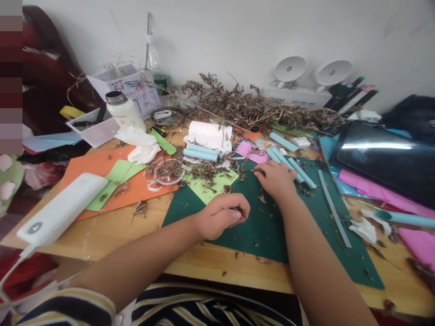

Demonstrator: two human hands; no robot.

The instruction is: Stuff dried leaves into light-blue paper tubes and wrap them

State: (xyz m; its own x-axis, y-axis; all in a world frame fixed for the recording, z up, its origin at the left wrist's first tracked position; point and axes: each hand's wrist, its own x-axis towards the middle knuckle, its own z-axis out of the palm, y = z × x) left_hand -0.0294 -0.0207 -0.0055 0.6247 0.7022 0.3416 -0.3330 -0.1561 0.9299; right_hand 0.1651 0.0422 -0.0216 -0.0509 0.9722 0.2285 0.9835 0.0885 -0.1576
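My left hand [226, 215] hovers above the near part of the dark green mat [268, 231], its fingers curled inward against the thumb. What lies inside that fist, if anything, is hidden. Farther right, my right hand [277, 179] rests low over the mat with bent fingers, and a dark dried leaf [259, 171] shows between its fingertips. Just beyond its knuckles lie light blue paper tubes [287, 164]. A heap of crumbled dried leaves [207, 174] covers a light green sheet [210, 188] between the hands and a white roll of paper [210, 132].
A clear tape ring [170, 172] lies on an orange sheet [78, 174], near a white power bank [63, 209]. Dried branches [251, 106] stretch along the wall before a white router-like box [295, 96]. A white bottle [125, 111] stands left; a black screen [387, 156] leans right.
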